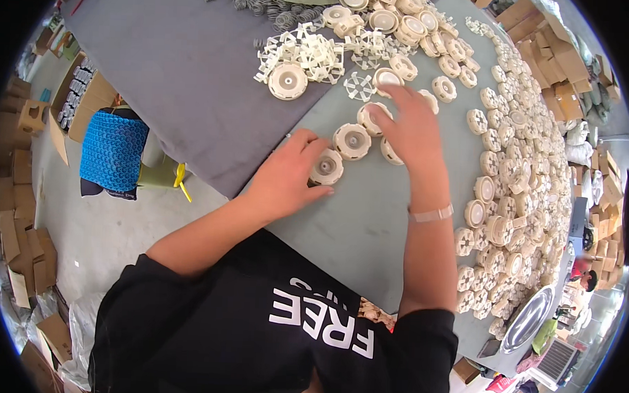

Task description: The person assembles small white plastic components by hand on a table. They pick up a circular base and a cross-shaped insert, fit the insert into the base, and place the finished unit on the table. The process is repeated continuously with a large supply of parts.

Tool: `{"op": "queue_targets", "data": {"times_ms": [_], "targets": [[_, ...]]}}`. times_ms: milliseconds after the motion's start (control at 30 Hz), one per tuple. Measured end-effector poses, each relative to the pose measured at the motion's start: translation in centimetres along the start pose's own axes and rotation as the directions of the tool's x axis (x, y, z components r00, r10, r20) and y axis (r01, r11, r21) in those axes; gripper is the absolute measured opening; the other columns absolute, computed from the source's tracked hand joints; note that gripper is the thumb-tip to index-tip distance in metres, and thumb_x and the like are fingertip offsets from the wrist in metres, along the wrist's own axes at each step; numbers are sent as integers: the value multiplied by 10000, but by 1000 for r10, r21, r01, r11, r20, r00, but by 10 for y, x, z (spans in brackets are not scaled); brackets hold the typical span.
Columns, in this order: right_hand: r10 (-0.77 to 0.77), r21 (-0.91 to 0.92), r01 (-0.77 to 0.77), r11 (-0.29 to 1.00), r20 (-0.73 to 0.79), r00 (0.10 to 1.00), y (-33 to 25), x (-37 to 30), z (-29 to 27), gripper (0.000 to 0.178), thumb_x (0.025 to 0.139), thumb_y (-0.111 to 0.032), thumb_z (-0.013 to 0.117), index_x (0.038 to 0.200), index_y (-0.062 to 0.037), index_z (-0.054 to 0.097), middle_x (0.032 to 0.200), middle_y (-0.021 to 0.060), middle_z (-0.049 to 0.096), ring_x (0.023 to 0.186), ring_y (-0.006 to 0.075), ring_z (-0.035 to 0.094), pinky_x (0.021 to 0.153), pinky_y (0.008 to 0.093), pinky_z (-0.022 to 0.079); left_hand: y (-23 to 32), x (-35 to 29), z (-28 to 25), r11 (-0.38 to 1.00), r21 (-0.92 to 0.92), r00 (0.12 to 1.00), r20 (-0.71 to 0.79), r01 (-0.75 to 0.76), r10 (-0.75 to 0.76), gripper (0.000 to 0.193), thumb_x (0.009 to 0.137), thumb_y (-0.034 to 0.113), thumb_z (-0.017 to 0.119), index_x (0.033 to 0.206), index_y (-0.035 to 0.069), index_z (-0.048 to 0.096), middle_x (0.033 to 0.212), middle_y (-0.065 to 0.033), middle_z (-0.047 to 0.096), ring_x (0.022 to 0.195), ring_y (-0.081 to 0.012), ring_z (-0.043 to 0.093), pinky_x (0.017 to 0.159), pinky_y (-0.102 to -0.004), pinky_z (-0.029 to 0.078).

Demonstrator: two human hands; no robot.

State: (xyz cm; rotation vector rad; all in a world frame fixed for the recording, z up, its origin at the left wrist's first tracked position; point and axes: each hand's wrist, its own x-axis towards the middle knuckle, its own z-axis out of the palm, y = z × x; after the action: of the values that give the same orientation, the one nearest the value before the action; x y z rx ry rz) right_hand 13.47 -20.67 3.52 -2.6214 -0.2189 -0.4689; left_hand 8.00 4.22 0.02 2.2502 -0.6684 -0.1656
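My left hand [282, 173] rests on the table, thumb and fingers curved round the rim of a round beige plastic housing [326, 167]. Touching that piece is a second round housing [352, 142] with a grey centre. My right hand [412, 127], slightly blurred, hovers farther right with its thumb and fingers apart. Its thumb overlaps a third housing [370, 120], and its fingertips are by another round piece [387, 77]. Under the right palm, one more disc [391, 151] is partly hidden. A white spoked plastic insert [359, 86] lies just beyond the hands.
White plastic inserts [302, 52] are heaped at the back, a round housing [287, 81] beside them. Behind lie dark coil springs [283, 10] and more housings [410, 23]. Many beige parts [512, 176] cover the table's right side. A blue-covered seat [115, 151] stands left.
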Motion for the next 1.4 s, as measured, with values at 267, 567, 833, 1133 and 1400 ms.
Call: {"op": "queue_targets", "data": {"times_ms": [267,567,833,1133,1400], "targets": [[-70,-216,113,970,196,978,3,69,40,208,832,-217,805,974,-77,747,1037,93,742,959,290,719,835,428,578,-21,9,-31,997,-39,997,-22,70,-71,744,747,210,907,1419,98,606,1350,-145,553,1208,-357,607,1012,-425,529],[451,824,-548,141,439,777,23,-139,-57,105,952,-82,692,1017,1,693,898,29,680,699,109,537,636,263,435,22,-32,19,978,-188,922,354,-93,156,719,785,190,884,1433,121,580,1378,-110,518,1233,-334,602,1009,-432,533],[483,140,-482,865,33,875,-11,-205,-60,505,890,-123,789,1371,-57,650,1256,69,662,765,108,572,662,270,500,34,-42,36,959,-258,926,322,-116,198,658,805,180,888,1406,120,626,1339,-91,529,1176,-321,616,965,-439,543],[447,233,-484,843,196,873,0,-190,-60,636,765,-6,861,1371,-49,670,1324,75,643,733,98,605,656,253,542,28,-47,42,938,-309,946,226,-158,234,569,829,224,886,1362,158,697,1276,-70,558,1085,-280,624,929,-414,533],[222,415,-321,851,270,937,-60,-190,-56,572,738,-9,885,1283,-42,717,1259,75,676,756,124,631,648,264,549,28,-50,22,925,-372,940,337,78,56,642,920,415,818,1409,43,631,1063,-99,655,1015,-278,643,882,-399,522]]}}
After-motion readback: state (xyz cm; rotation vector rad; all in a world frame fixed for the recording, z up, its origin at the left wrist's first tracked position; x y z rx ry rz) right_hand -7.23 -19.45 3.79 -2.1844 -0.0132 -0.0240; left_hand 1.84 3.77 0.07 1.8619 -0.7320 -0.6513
